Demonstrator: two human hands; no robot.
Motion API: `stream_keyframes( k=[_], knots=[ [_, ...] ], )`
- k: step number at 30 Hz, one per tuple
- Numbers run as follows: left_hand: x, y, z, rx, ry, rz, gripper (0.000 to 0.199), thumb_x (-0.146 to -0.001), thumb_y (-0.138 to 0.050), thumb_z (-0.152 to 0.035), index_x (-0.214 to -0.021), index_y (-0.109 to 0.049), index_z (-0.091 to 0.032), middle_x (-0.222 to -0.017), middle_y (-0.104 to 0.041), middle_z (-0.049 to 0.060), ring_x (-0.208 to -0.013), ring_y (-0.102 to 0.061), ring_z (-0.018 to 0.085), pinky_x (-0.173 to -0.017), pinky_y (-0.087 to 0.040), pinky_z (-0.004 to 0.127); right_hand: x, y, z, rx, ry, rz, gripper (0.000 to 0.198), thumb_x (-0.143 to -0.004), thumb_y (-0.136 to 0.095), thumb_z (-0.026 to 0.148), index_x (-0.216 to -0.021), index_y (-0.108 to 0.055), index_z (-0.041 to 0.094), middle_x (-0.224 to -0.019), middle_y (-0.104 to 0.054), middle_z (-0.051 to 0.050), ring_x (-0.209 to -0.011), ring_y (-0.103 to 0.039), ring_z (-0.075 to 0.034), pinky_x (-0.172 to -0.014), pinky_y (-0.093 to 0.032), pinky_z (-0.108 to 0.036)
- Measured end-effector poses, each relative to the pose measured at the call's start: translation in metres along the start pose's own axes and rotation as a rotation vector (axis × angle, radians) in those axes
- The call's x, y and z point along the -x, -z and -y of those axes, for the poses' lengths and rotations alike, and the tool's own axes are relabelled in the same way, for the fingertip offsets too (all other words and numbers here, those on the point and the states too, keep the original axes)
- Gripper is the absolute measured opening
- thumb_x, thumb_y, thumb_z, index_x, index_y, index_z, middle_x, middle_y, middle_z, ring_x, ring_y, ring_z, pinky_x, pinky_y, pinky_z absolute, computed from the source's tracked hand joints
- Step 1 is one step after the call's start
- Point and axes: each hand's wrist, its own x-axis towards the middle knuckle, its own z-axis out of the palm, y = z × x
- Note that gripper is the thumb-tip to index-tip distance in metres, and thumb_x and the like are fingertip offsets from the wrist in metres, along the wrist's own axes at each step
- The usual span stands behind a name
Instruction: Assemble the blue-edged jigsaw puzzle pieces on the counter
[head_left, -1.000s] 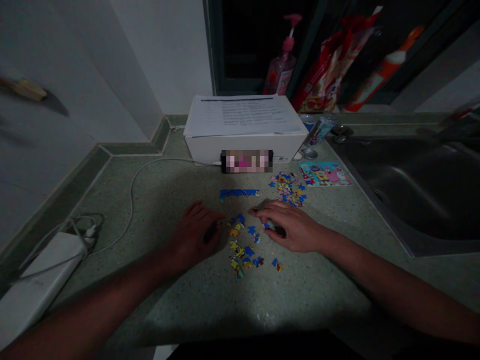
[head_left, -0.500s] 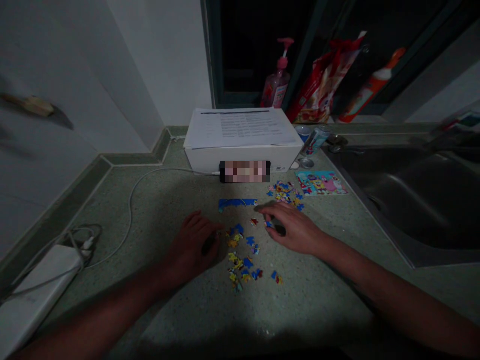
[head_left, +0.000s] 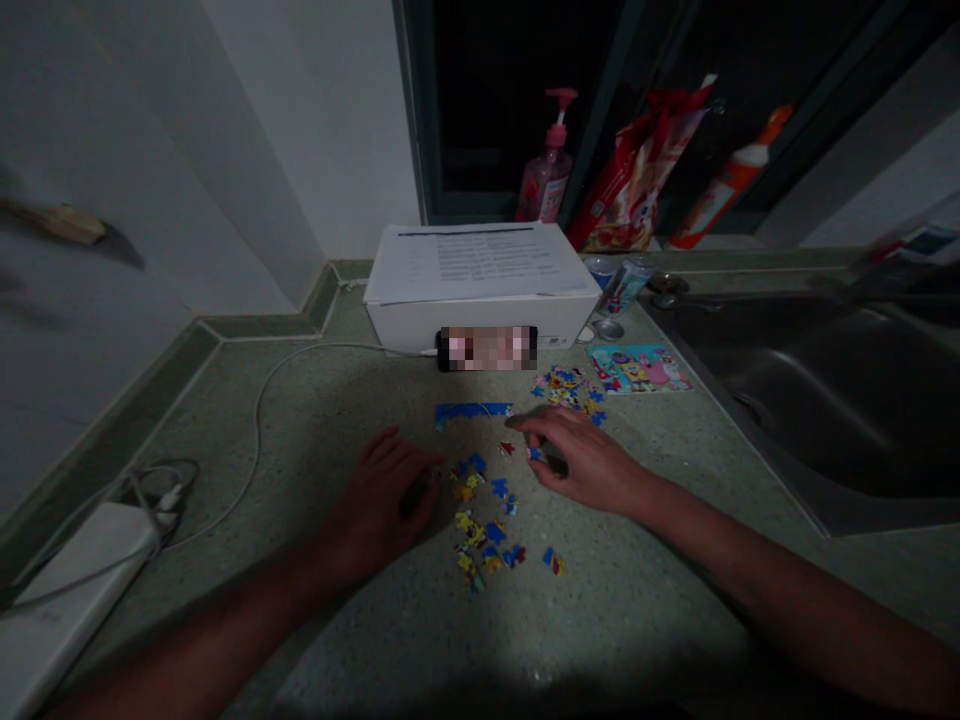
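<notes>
My right hand [head_left: 589,458] is low over the counter, with a small blue puzzle piece [head_left: 534,453] between its thumb and fingers. Its index finger reaches towards the right end of a joined blue puzzle strip [head_left: 472,410]. A red puzzle piece [head_left: 507,449] lies just left of that hand. On the other side, my left hand [head_left: 390,490] has thumb and index fingertips close together, the other fingers loosely bent; dimness hides anything between them. Beside it are scattered yellow and blue puzzle pieces [head_left: 471,525]. Another pile of puzzle pieces [head_left: 562,385] lies beyond my right hand.
A white box [head_left: 480,310] with printed paper on top stands behind, a phone [head_left: 487,348] leaning on its front. A cartoon picture card [head_left: 641,368] lies by the sink [head_left: 817,400]. At left, a cable [head_left: 259,420] runs from a white power strip [head_left: 82,570].
The whole view has shifted slightly. Both hands stay in nearly the same place over the pieces, and the blue piece is still at my right fingers.
</notes>
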Motion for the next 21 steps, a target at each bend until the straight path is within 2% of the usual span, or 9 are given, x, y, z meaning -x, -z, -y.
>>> stream_keyframes(
  k=[10,15,21],
  knots=[
    [0.001,0.002,-0.003,-0.012,-0.003,-0.015,0.02,-0.104,-0.06,-0.019,-0.121,-0.065,-0.029,-0.101,-0.079,0.002,-0.094,-0.075,0.025,-0.117,-0.055,0.065,-0.004,-0.002,-0.008,-0.005,0.034,-0.057,0.048,-0.096,-0.063,0.019,-0.142,-0.062,0.03,-0.108,-0.074,-0.009,-0.108,-0.072,-0.032,-0.097,-0.062,-0.055],
    [0.005,0.001,-0.004,0.019,-0.006,0.006,0.026,-0.102,-0.061,-0.017,-0.124,-0.065,-0.031,-0.103,-0.078,0.003,-0.095,-0.075,0.026,-0.119,-0.054,0.066,-0.005,-0.002,-0.011,0.009,-0.003,-0.067,0.052,-0.094,-0.066,0.017,-0.143,-0.062,0.031,-0.108,-0.074,-0.008,-0.108,-0.073,-0.032,-0.098,-0.062,-0.056],
    [0.01,0.001,-0.009,0.047,-0.003,0.015,0.037,-0.098,-0.063,-0.017,-0.13,-0.066,-0.036,-0.104,-0.079,0.003,-0.097,-0.076,0.028,-0.12,-0.054,0.065,-0.004,0.002,-0.008,0.016,0.012,-0.05,0.042,-0.097,-0.066,0.02,-0.137,-0.065,0.032,-0.117,-0.075,-0.01,-0.114,-0.072,-0.032,-0.101,-0.061,-0.057]
  ],
)
